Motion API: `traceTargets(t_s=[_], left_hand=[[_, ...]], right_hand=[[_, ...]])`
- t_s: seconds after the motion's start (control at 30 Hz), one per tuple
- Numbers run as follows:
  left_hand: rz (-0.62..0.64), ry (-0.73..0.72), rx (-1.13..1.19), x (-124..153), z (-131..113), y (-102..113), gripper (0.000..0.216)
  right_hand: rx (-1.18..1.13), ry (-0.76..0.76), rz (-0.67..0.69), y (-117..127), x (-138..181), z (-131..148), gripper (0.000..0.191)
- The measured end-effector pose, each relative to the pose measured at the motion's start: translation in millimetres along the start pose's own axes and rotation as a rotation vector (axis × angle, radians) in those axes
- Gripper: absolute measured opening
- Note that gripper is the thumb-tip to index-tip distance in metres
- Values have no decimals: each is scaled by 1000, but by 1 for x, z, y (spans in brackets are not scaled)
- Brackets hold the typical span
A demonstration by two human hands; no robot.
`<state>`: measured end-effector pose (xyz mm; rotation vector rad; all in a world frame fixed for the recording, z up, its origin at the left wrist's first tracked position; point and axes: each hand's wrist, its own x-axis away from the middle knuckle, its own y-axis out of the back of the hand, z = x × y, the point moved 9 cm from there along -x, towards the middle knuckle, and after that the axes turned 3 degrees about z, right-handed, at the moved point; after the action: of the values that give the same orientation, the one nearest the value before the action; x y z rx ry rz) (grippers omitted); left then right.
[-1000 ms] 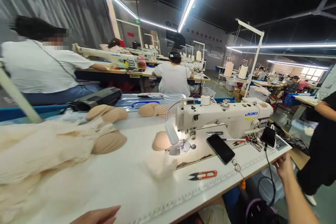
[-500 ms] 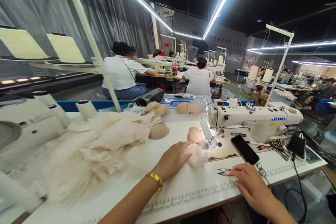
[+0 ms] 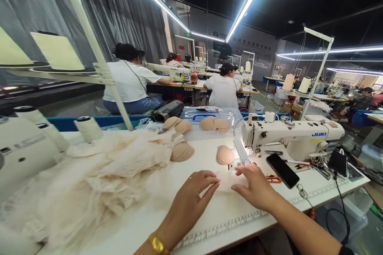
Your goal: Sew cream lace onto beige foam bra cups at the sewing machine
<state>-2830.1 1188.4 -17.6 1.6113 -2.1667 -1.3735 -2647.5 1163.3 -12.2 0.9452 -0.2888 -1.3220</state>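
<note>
Right hand [image 3: 253, 185]: since half a second ago it is shifting from the thread snips [image 3: 273, 179] to the near side of the needle end of the sewing machine [image 3: 295, 135]; its thumb and forefinger are standing apart.
Left hand [image 3: 196, 191]: it is now sitting back from the beige pads [image 3: 225, 155], left of the sewing machine and facing the right hand; its thumb and fingertips are nearly meeting, and I cannot tell whether they are pinching anything.
Sheer white piece [image 3: 226, 183]: it is lying just before the sewing machine's needle end, between the two sets of fingertips, right of the left hand's and left of the right hand's; its edges are blurring into the tabletop, so its long axis is not showing, nor is firm contact.
Nearer hand: both are flanking the piece closely, the right one being nearer the sewing machine.
Beige pads: they are lying stacked just left of the sewing machine's needle, beyond the piece.
Thread snips: their orange handle is showing before the sewing machine, past the right wrist.
Cream fabric heap [image 3: 119, 167]: it is spreading well left of the sewing machine.
</note>
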Motion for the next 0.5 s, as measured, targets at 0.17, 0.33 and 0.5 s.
traceTargets(t_s=[0.17,0.33,0.5], left_hand=[[5,40,159,12,0,6,34],[202,166,182,-7,8,2,38],[199,167,-15,-61,28,2,26]], right_hand=[[-308,-44,124,-24,-10,8,23],[-871,-339,285,-53,-10,-24,62],[-848,-416,228,-62,-25,-64,51]])
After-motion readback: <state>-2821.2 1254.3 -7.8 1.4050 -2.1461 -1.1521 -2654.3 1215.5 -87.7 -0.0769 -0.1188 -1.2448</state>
